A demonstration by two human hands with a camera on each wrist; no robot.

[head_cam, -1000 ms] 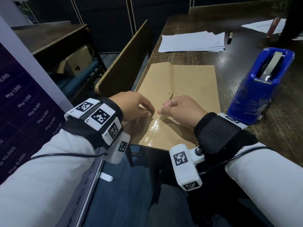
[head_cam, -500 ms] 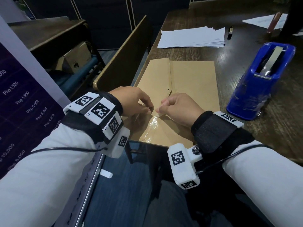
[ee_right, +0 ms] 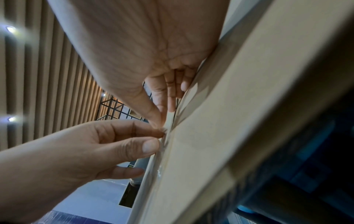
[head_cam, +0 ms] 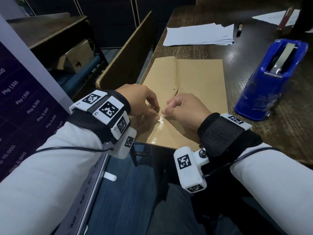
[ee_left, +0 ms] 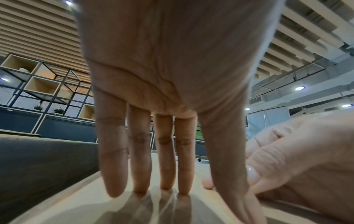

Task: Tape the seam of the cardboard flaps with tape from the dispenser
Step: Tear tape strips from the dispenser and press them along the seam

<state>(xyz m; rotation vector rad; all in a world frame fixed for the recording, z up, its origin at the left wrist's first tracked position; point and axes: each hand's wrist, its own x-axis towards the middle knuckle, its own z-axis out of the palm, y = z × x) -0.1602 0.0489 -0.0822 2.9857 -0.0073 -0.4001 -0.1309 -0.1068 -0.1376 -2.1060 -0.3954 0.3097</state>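
A flat brown cardboard piece (head_cam: 199,78) lies at the table's near edge, its flap seam running toward me. A shiny strip of clear tape (head_cam: 159,129) covers the seam from the near edge up to my hands. My left hand (head_cam: 155,112) presses straight fingertips (ee_left: 182,191) onto the cardboard just left of the seam. My right hand (head_cam: 166,109) is curled, and its thumb and forefinger (ee_right: 164,119) pinch the far end of the tape at the seam, touching the left fingertips. The blue tape dispenser (head_cam: 271,78) stands on the table to the right, apart from both hands.
A stack of white paper (head_cam: 199,36) and a marker (head_cam: 239,30) lie beyond the cardboard. More paper (head_cam: 274,17) sits at the far right. A wooden chair back (head_cam: 128,56) stands left of the dark wooden table (head_cam: 245,48), with a banner (head_cam: 20,102) further left.
Both hands stay at the same spot on the seam. The left fingers have arched up onto their tips and the right hand's pinch on the tape end has tightened slightly.
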